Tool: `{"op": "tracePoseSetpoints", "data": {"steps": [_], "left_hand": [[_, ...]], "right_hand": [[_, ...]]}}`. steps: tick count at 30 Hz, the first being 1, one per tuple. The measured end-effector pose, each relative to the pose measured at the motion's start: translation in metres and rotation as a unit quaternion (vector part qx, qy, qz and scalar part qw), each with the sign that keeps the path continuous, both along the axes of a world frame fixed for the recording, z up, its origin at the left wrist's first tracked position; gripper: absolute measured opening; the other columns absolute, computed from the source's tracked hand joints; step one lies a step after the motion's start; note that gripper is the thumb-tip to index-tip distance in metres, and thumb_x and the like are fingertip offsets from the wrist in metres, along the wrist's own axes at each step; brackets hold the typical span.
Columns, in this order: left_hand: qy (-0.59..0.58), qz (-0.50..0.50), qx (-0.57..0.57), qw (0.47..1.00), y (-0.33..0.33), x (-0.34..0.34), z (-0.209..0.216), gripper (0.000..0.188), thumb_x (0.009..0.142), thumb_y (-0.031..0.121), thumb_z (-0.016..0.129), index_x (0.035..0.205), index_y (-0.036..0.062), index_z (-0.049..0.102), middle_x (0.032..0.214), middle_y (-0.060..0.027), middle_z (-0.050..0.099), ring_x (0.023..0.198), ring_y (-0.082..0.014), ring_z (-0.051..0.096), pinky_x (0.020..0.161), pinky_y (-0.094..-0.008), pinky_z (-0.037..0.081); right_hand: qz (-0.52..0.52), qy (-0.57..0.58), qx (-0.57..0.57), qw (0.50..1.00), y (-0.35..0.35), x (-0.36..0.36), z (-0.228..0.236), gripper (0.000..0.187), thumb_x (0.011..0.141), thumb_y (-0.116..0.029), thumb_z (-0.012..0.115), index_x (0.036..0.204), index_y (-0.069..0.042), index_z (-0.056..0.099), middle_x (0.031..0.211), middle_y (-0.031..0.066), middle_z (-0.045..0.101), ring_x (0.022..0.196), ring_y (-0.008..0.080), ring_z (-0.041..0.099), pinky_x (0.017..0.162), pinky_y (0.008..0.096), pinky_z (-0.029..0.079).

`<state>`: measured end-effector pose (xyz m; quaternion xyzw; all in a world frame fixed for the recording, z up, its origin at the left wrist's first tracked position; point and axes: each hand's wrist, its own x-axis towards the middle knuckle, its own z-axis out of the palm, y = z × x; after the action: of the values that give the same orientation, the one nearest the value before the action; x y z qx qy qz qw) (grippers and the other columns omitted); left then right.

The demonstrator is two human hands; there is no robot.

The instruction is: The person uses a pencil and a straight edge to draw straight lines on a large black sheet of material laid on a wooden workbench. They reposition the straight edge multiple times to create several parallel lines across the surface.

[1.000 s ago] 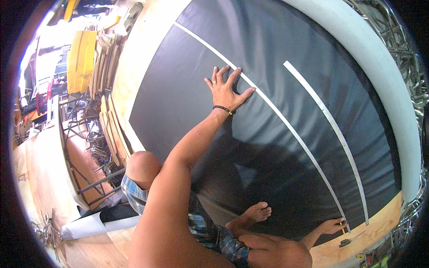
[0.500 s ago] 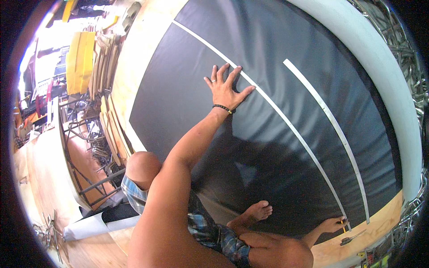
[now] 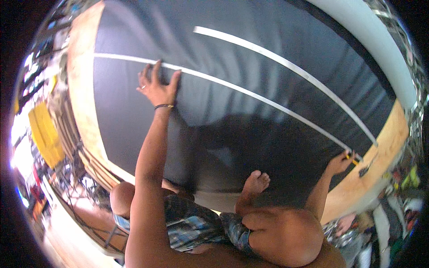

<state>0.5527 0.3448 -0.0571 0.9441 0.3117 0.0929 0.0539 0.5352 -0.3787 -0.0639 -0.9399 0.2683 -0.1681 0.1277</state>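
Note:
A large black sheet (image 3: 250,120) with creases lies spread out under both hands. Across it runs a long thin white strip (image 3: 250,94), straight-edged like a ruler. My left hand (image 3: 159,91), a ring and a dark bracelet on it, has its fingers spread and fingertips at the strip's left part. At the strip's right end, my right hand (image 3: 340,162) is closed around a slim yellow-and-black tool (image 3: 353,158), whose exact kind is too small to tell. A second, wider pale ruler (image 3: 290,67) with small marks lies farther away on the sheet.
Bare wooden board (image 3: 82,85) borders the sheet at left and right. Beside my right hand lies a small dark tool (image 3: 364,170). A thick pale roll (image 3: 375,49) bounds the far right. Stacked boards (image 3: 65,125) and a yellow panel (image 3: 44,134) stand left; my bare foot (image 3: 257,182) rests on the sheet.
The view has turned, so the sheet and strips now run more sideways. My left hand stays at the strip with fingers spread; my right hand still holds the yellow-and-black tool at its right end.

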Motion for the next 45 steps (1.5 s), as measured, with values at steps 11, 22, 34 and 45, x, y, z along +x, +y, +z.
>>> {"op": "tracePoseSetpoints", "data": {"steps": [11,22,34,45], "left_hand": [[-0.052,-0.039,-0.001,0.998,-0.004,0.001,0.001,0.072,0.084,0.070,0.075,0.145,0.0336,0.061,0.153,-0.0091,0.048,0.147,-0.0349,0.041,0.120,-0.0728,0.021],[-0.049,-0.028,-0.012,0.998,0.004,-0.001,-0.009,0.071,0.087,0.072,0.071,0.143,0.0305,0.064,0.153,-0.0075,0.049,0.144,-0.0321,0.046,0.118,-0.0693,0.024],[-0.021,-0.020,0.040,0.999,0.006,0.003,-0.007,0.072,0.089,0.080,0.060,0.141,0.0298,0.066,0.146,-0.0053,0.056,0.137,-0.0297,0.053,0.108,-0.0587,0.041],[-0.015,-0.009,0.035,0.999,0.012,0.002,-0.012,0.075,0.085,0.086,0.059,0.140,0.0355,0.066,0.150,-0.0001,0.054,0.140,-0.0294,0.050,0.108,-0.0650,0.036]], "right_hand": [[0.128,0.005,-0.094,0.987,-0.012,0.001,0.007,0.036,0.105,-0.028,0.060,0.139,-0.018,0.065,0.160,0.0184,0.051,0.147,0.0380,0.048,0.107,0.0562,0.041],[0.110,0.040,-0.083,0.990,-0.012,-0.006,0.000,0.041,0.103,-0.017,0.055,0.142,-0.026,0.063,0.165,0.0050,0.047,0.156,0.0343,0.035,0.119,0.0709,0.020],[0.124,0.003,-0.077,0.989,-0.024,-0.009,-0.014,0.040,0.104,-0.017,0.055,0.141,-0.029,0.063,0.163,-0.0008,0.049,0.154,0.0314,0.039,0.121,0.0649,0.024],[0.129,-0.005,-0.071,0.989,-0.020,-0.015,-0.007,0.039,0.103,-0.013,0.056,0.139,-0.028,0.063,0.162,-0.0037,0.050,0.154,0.0293,0.040,0.121,0.0663,0.024]]}}
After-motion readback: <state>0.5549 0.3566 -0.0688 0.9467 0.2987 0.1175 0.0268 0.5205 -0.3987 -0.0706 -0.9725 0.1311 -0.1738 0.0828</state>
